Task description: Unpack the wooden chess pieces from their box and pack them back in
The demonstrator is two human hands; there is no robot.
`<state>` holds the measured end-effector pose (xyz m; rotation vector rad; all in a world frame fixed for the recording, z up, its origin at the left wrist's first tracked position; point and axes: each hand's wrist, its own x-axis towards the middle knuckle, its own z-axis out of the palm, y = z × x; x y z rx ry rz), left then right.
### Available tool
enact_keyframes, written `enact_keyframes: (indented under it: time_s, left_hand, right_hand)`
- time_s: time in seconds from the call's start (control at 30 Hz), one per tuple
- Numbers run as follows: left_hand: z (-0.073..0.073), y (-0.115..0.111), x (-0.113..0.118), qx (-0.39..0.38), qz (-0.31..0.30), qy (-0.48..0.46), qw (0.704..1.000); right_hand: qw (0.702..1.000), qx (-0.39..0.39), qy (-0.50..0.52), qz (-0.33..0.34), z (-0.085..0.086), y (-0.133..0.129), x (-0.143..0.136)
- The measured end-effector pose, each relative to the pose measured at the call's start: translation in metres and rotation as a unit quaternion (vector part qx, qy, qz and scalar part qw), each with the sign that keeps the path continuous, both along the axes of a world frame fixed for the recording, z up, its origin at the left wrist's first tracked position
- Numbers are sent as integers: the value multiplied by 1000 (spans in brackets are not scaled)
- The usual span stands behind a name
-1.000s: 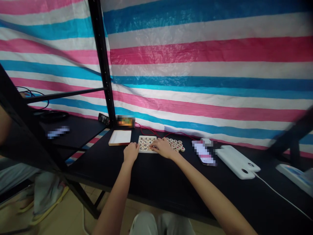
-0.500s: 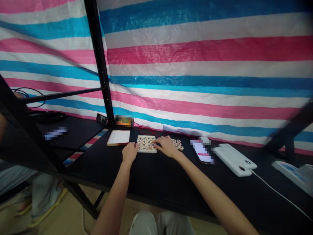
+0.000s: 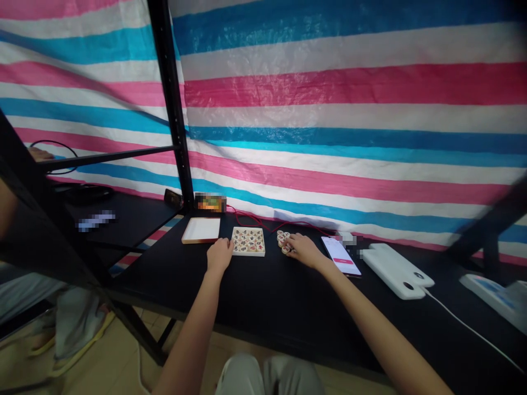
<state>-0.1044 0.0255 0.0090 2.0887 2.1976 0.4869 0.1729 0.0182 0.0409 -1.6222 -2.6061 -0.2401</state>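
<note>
A white box (image 3: 249,254) full of round chess pieces with dark and red characters lies on the black table. My left hand (image 3: 219,255) is closed at the box's left edge, its fingers pressed against the rim. To the right of the box, my right hand (image 3: 302,249) reaches over a small group of loose pieces (image 3: 281,236), its fingertips bent down onto them and closed around one piece. The palm hides part of the group. An open box lid (image 3: 201,229) rests left of the box, its white inside facing up.
Right of my right hand lie a phone (image 3: 341,257), a white device (image 3: 397,271) with a cable and a white power strip (image 3: 494,296). A small screen (image 3: 210,203) and red cables stand behind the box. A black rack post (image 3: 175,109) rises at the left; another person's legs show below.
My right hand has moved right, from the box's right edge to the loose pieces. My left hand has stayed at the box. The camera view has shifted slightly.
</note>
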Motion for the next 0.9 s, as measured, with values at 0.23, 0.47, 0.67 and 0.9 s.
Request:
enact_keyframes:
  time_s: [0.23, 0.47, 0.67, 0.9]
  left_hand:
    - [-1, 1, 0, 15, -2, 5, 1000]
    - [0, 0, 0, 6, -3, -4, 1000]
    - [-1, 1, 0, 2, -4, 0, 1000]
    - [-2, 2, 0, 5, -5, 9, 1000]
  right_hand:
    - [1000, -24, -9, 14, 0, 5, -4]
    - [997, -68, 34, 18, 18, -4, -21]
    - [991, -30, 102, 86, 41, 3, -60]
    - [988, -27, 92, 124, 33, 26, -113]
